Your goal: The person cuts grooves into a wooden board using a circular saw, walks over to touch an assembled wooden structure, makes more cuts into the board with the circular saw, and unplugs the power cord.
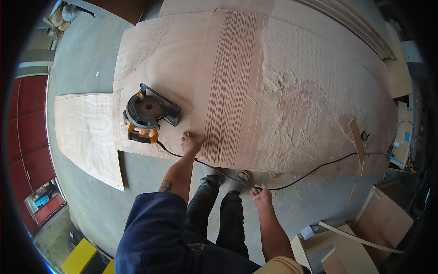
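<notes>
My left hand [192, 144] is over the near edge of a large plywood sheet [178, 50], its fingers loosely bent and apart, with nothing visible in them. Just left of it a circular saw [148, 112] with an orange and black handle lies on the sheet. From the saw a black power cord [315, 175] passes by my left wrist and sags past the sheet's near edge, then runs to the right. My right hand [261, 196], in front of that edge, has its fingers closed on the cord.
Parallel grooves [235, 82] run across the sheet, with heavy sawdust [296, 100] to their right. A wood strip [357, 139] lies near the right end. Another plywood sheet [86, 132] is at left. Wooden boxes [383, 214] stand at lower right. My feet are beside the sheet.
</notes>
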`<state>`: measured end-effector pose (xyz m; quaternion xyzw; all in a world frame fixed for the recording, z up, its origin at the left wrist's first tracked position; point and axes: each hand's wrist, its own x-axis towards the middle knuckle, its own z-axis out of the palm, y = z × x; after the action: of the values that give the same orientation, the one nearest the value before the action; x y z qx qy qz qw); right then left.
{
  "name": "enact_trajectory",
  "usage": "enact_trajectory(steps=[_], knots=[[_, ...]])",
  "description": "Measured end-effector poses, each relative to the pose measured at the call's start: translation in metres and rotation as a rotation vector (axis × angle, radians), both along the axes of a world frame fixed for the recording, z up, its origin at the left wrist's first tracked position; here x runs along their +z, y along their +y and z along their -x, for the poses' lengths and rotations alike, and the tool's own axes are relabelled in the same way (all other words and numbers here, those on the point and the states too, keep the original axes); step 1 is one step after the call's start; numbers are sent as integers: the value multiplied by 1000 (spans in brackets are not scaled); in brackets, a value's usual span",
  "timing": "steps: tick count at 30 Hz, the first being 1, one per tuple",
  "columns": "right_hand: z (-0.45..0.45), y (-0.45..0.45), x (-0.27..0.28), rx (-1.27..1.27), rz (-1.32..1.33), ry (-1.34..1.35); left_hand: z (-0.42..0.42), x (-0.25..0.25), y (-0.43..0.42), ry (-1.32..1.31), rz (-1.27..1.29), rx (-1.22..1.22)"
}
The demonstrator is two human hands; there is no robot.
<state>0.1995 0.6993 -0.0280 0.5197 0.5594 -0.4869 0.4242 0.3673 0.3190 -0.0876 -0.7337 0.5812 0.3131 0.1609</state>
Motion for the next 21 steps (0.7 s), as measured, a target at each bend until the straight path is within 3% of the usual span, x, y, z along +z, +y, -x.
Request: enact_trajectory(steps=[4,11,13,21], knots=[[14,-31,8,-66,61,51,7,24,-5,-89,-120,45],[2,-15,18,-12,78,100,15,84,10,27,83,-45],[-5,-6,26,-25,-15,79,4,84,18,93,141,-30],[-20,24,35,19,28,52,-5,61,21,49,88,-148]])
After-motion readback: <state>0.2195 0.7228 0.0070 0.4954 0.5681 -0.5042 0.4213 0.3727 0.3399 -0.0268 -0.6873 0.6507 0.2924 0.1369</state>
